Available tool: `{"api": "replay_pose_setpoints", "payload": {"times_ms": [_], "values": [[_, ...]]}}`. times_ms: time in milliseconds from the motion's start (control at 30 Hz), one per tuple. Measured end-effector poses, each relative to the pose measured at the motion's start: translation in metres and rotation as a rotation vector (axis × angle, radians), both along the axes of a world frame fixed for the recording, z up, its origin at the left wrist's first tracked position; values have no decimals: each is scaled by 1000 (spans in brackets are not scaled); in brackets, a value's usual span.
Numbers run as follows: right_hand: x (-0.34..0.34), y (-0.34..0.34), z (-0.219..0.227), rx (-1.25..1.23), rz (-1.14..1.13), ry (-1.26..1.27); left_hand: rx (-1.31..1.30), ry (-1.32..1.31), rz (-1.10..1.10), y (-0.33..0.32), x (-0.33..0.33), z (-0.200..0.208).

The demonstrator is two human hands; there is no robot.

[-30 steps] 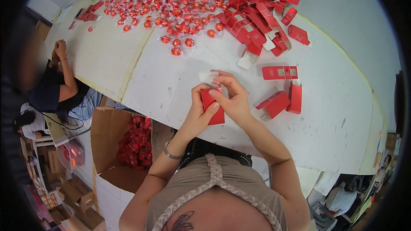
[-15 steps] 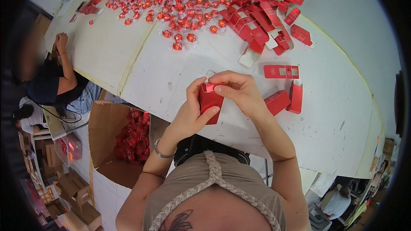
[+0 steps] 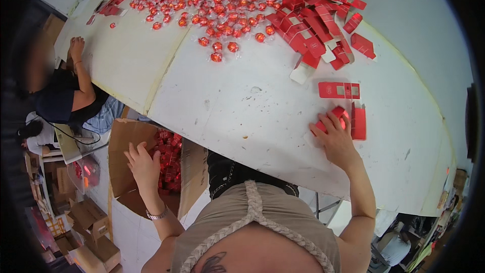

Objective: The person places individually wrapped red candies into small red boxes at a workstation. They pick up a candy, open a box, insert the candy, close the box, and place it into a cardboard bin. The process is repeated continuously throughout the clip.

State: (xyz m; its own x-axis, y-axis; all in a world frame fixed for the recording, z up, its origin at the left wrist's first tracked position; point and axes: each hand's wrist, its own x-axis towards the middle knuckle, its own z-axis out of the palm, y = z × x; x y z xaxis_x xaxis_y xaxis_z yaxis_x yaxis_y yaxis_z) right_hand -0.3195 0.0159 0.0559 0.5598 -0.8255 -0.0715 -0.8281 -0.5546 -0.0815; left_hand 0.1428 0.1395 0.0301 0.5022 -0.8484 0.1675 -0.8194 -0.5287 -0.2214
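Box [image 3: 341,111] is lying under right hand [image 3: 331,130], fingers curling over it, can't tell if clamped; pressing sides evenly should avoid dents. Neighbouring carton sleeve [image 3: 359,124] is lying just right of grip. Left hand [image 3: 144,166], fingers apart, is hovering over cardboard bin [image 3: 120,139].

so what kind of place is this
Probably a hand-packing workshop: a heap of red-wrapped sweets and a pile of red cartons share a long white table, with a big cardboard box of red packs beside it.
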Motion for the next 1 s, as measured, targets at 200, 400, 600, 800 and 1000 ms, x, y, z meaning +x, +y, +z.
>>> {"api": "replay_pose_setpoints", "payload": {"times_ms": [200,400,600,800,1000], "values": [[66,-57,-12,-75,190,-165,-215,1126,-582,-70,-110,10],[99,-87,-29,-153,71,-683,-380,1368,-654,-82,-150,-26],[226,-111,5,507,-138,-1227,-636,1528,-462,-111,-151,-35],[261,-173,-77,-344,-205,-547,-919,1956,-60,-115,-91,-28],[209,-138,-38,-94,-123,-894,-606,1605,-254,-132,-73,-39]]}}
